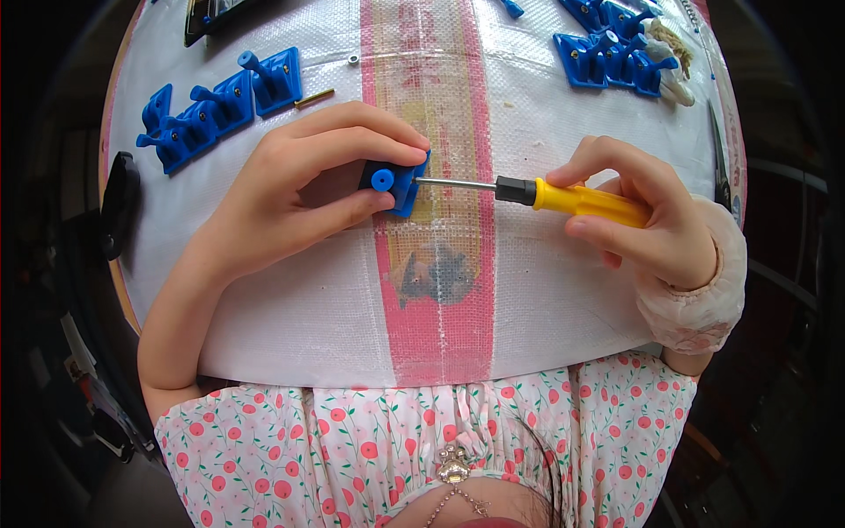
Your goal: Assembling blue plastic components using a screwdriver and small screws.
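Note:
My left hand grips a small blue plastic part with a round peg, holding it just above the woven sheet on the table. My right hand holds a screwdriver with a yellow handle and black collar. Its thin metal shaft points left, and the tip meets the right side of the blue part. Both hands sit near the middle of the table, over a pink and yellow stripe of the woven sheet.
A row of finished blue parts lies at the back left, with a small brass pin beside it. More blue parts are piled at the back right. A black object sits at the left edge.

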A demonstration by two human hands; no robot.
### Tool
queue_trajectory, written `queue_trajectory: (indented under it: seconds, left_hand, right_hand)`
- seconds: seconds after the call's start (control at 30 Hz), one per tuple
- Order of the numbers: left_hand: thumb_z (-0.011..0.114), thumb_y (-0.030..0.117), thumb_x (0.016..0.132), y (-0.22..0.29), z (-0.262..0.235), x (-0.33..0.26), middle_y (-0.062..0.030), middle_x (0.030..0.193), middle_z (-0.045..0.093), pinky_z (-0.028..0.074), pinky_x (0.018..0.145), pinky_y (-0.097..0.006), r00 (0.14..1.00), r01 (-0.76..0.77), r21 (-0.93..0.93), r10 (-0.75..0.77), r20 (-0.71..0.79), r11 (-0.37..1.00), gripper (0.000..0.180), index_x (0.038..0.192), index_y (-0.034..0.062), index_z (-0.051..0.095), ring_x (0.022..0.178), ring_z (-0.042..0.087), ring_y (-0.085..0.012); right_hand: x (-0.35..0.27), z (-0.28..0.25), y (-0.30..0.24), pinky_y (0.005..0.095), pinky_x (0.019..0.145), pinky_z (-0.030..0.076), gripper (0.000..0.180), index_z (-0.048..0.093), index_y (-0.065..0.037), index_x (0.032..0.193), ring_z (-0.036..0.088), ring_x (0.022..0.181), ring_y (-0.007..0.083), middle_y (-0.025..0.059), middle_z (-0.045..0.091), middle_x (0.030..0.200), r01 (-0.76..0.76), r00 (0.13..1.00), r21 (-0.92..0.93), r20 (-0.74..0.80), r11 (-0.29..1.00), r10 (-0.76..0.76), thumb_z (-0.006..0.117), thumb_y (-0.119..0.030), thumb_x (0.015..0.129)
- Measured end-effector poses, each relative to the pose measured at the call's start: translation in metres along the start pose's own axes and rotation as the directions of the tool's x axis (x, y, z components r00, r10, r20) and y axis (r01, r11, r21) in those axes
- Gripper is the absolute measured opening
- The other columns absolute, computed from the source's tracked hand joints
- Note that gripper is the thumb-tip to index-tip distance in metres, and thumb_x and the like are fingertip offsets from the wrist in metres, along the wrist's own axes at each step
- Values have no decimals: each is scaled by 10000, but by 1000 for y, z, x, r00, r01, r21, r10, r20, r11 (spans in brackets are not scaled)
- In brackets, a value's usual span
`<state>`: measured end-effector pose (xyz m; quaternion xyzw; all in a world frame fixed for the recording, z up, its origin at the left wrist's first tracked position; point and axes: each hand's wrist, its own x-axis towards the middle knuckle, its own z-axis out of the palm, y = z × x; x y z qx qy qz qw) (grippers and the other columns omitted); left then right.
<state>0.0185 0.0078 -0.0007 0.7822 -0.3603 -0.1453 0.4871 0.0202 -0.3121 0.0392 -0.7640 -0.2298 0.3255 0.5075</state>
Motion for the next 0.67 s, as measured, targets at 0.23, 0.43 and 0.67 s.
queue_trajectory:
  seconds: [0.23, 0.43, 0.67]
  left_hand:
    - [763, 73, 751, -4, 1, -3, -114, 1191, 629, 514, 947, -319, 999, 27, -93, -30, -32, 995, 414, 1152, 25, 670, 1124, 602, -233]
    - [759, 70, 733, -3, 2, -2, -109, 1123, 671, 519, 949, -331, 998, -10, -6, 10, -68, 1000, 352, 1080, 36, 709, 1079, 637, -248]
    - [758, 54, 735, -8, 4, 1, -116, 1106, 677, 507, 971, -338, 998, -18, -56, 15, -54, 998, 332, 1064, 41, 719, 1084, 643, -263]
  right_hand:
    - [7, 19, 10, 248, 464, 450, 366, 585, 7, 1072, 583, 541, 184, 118, 596, 852, 387, 881, -585, 6, 713, -473, 749, 35, 746]
    - [2, 33, 6, 271, 442, 437, 343, 599, 38, 1008, 594, 536, 200, 129, 599, 742, 390, 811, -789, 51, 475, -583, 776, 15, 714]
    - [6, 28, 14, 286, 499, 460, 300, 603, 57, 990, 609, 562, 217, 149, 616, 748, 402, 870, -528, -32, 748, -491, 772, 12, 746]
